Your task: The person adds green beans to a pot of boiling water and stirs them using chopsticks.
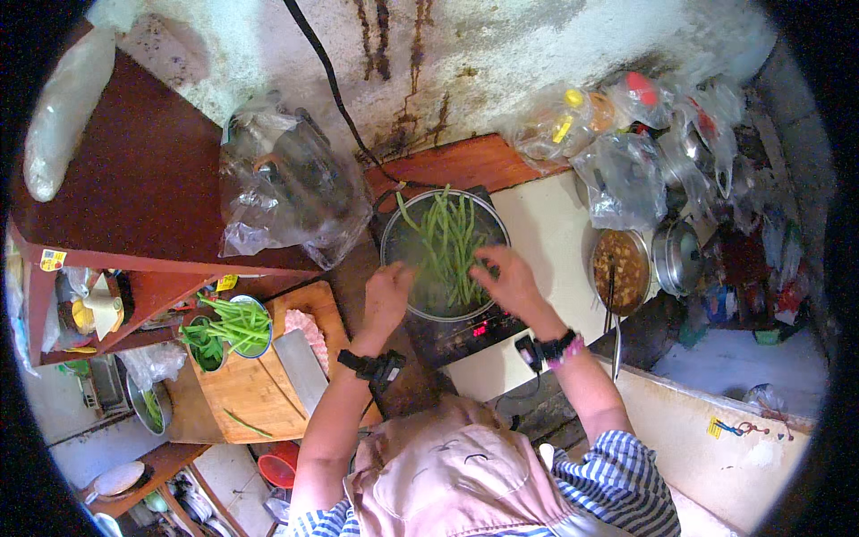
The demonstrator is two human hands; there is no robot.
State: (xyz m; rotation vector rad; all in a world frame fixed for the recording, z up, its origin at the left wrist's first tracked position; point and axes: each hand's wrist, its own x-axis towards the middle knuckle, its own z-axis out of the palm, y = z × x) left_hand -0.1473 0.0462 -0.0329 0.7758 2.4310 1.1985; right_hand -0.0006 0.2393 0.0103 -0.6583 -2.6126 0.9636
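Long green beans (443, 248) lie in a bundle in a round pan (504, 231), one end jutting past its far rim. Under the pan is a black induction cooker (463, 339) with a lit red display. My left hand (389, 292) hovers at the pan's near left rim, fingers drawn together; what lies between them is hidden. On the other side, my right hand (504, 278) has its fingers bent at the right edge of the beans. Whether it grips any is unclear. Haze over the pan softens the view.
Left, a wooden cutting board (231, 403) carries a cleaver (302, 372), pinkish meat (309, 332) and a bowl of cut green stalks (248, 329). Right stands a pan of brown food (621, 268) with chopsticks, beside a lidded pot (676, 258). A plastic-covered appliance (288, 174) stands behind left.
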